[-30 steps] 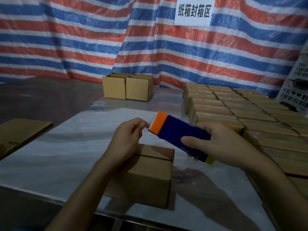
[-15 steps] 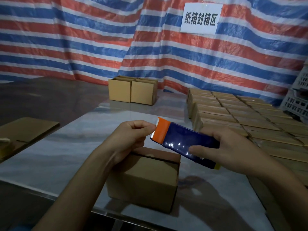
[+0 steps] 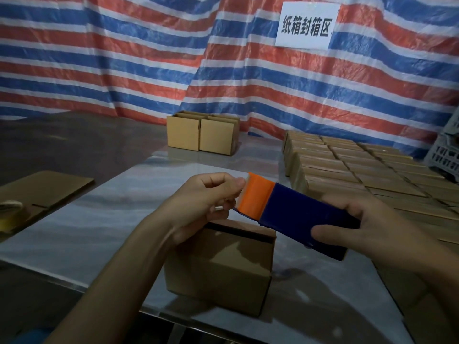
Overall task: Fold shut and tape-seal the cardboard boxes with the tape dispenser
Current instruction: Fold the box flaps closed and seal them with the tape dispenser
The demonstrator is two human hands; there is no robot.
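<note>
Striped tarp, red, white and blue, hanging as backdrop across whole far side, creasing into fold near middle. White sign with black Chinese characters sitting high on tarp, right of centre. Glossy pale surface running from near edge to far, reflecting tarp stripes. Dark brown expanse lying left of surface. Slatted plastic crate showing at far right edge, partly cut off. Pale rounded object lying at near left edge, too dim to identify.

You hold glossy plastic tape dispenser; matt cardboard box on smooth, shiny table; crinkled woven plastic tarp behind
</note>
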